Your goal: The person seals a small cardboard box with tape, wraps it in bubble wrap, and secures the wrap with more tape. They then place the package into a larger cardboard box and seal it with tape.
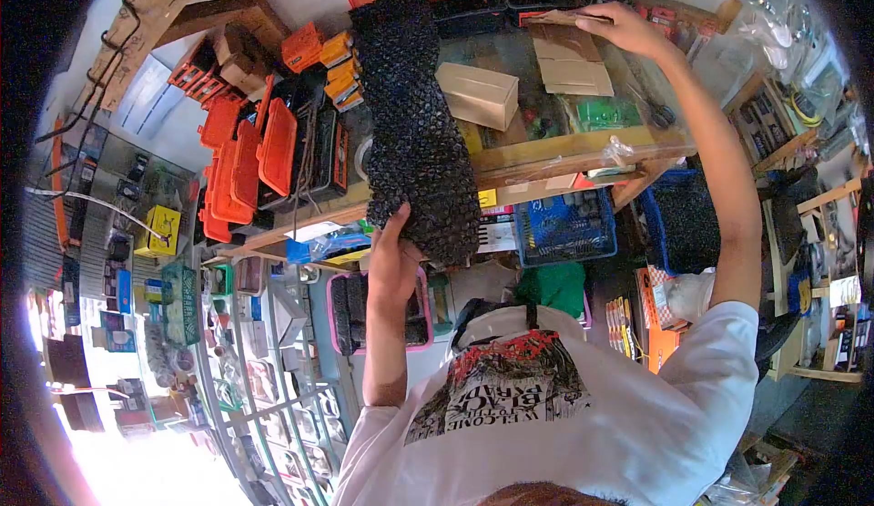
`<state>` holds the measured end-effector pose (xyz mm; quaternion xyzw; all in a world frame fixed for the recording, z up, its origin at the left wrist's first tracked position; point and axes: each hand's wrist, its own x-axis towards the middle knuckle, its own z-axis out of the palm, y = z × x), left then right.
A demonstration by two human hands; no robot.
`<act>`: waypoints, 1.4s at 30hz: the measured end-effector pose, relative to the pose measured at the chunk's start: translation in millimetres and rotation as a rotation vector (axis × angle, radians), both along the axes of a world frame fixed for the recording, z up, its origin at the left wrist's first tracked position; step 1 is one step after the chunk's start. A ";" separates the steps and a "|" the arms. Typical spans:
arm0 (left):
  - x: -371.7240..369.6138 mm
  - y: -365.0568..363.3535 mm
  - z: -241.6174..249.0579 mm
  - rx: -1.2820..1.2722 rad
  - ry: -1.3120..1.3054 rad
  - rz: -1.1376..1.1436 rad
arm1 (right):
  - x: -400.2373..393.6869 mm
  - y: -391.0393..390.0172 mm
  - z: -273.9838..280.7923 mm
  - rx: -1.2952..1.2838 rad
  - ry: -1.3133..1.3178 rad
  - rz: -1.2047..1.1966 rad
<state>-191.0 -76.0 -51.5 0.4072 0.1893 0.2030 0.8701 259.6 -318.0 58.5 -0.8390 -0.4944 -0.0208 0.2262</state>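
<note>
My left hand [393,265] is closed on the lower end of a long strip of black bubble wrap [414,123]. The strip lies over the counter and reaches back to the orange cases, its near end hanging past the front edge. At the far side, my right hand [628,30] pinches the top edge of a folded piece of brown cardboard [572,61]. Between the strip and the cardboard sits a small brown cardboard box [478,96].
The glass-topped counter has a wooden front edge [583,153]. Orange tool cases [241,169] stand open at left. A roll of tape [364,158] lies beside the strip. Below are a blue basket [564,225] and a pink-rimmed basket [332,310]. Shelves line both sides.
</note>
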 end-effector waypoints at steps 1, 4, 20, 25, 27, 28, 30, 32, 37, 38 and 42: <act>-0.2 -2.1 1.4 0.012 -0.017 -0.004 | -4.6 0.5 4.6 0.000 0.015 -0.023; 2.9 1.5 -4.0 -0.084 -0.031 -0.048 | -4.7 4.5 -4.0 0.106 0.079 0.115; -22.1 -15.3 -39.2 0.183 0.117 -0.020 | -187.3 77.0 -13.3 -0.045 -0.122 0.055; -24.2 -8.3 -39.1 0.317 0.104 0.049 | -175.5 96.5 -47.7 0.100 -0.051 0.112; -26.2 -7.3 -47.3 0.554 0.110 0.127 | -172.0 99.5 -51.4 0.130 0.054 0.088; -27.9 -7.9 -51.0 0.727 0.133 0.180 | -170.5 99.6 -52.0 0.139 0.069 0.080; -31.8 -11.9 -24.3 1.231 0.380 0.276 | -167.6 98.8 -54.3 0.187 0.050 0.067; -28.9 -13.2 -0.1 1.385 0.270 0.397 | -163.8 97.8 -58.4 0.270 -0.020 0.060; 19.1 21.5 57.9 1.815 0.243 0.206 | -152.2 78.8 -53.3 0.324 0.107 -0.055; 38.8 28.6 56.5 1.923 0.268 0.198 | -145.9 71.5 -58.9 0.375 0.147 -0.071; 111.0 52.9 3.8 2.230 0.416 -0.088 | -146.7 42.1 -45.0 0.460 0.621 -0.232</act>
